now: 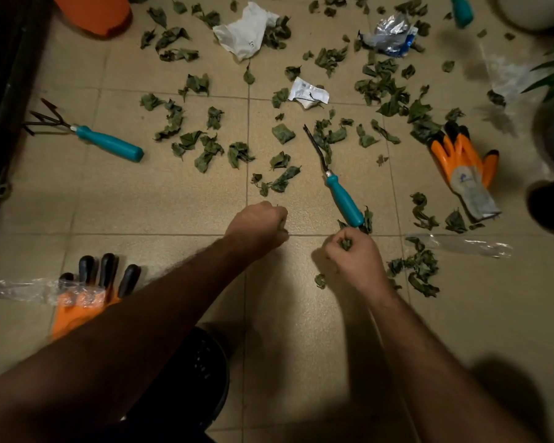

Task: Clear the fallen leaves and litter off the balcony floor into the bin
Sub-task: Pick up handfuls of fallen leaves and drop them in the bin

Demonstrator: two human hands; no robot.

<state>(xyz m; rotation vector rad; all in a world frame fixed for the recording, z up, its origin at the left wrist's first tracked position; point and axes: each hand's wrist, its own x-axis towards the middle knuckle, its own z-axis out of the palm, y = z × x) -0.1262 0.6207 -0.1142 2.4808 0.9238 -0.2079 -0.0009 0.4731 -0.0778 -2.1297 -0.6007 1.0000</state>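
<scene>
Both forearms reach out from the bottom of the view over the tiled floor (173, 199), above a dark-clad knee. His left hand (258, 223) is curled into a fist with the knuckles up; a scrap of green just shows at its finger side, though I cannot tell how much it holds. His right hand (352, 251) is closed around a small clump of leaves (345, 243) that pokes out between thumb and fingers.

Just beyond the right hand lies a teal-handled weeder (344, 199), its thin dark fork pointing away from him into the mess. Dried green fallen leaves (205, 148) are scattered across most of the tiles ahead, thickest toward the right and far side, with another small heap just right of his right wrist.

Litter sits among them: a crumpled white paper (245, 30) at the far middle, a small white wrapper (309, 95) nearer, a crushed clear-and-blue plastic packet (389, 36) to the far right, and a strip of clear film (461, 246) on the floor to his right.

An orange bin (93, 12) stands at the far left corner, only partly in view. A teal-handled hand rake (106, 142) rests on the left. One orange work glove (464, 167) lies on the right, and another orange glove (87, 302), partly under clear plastic, lies by his left forearm.
</scene>
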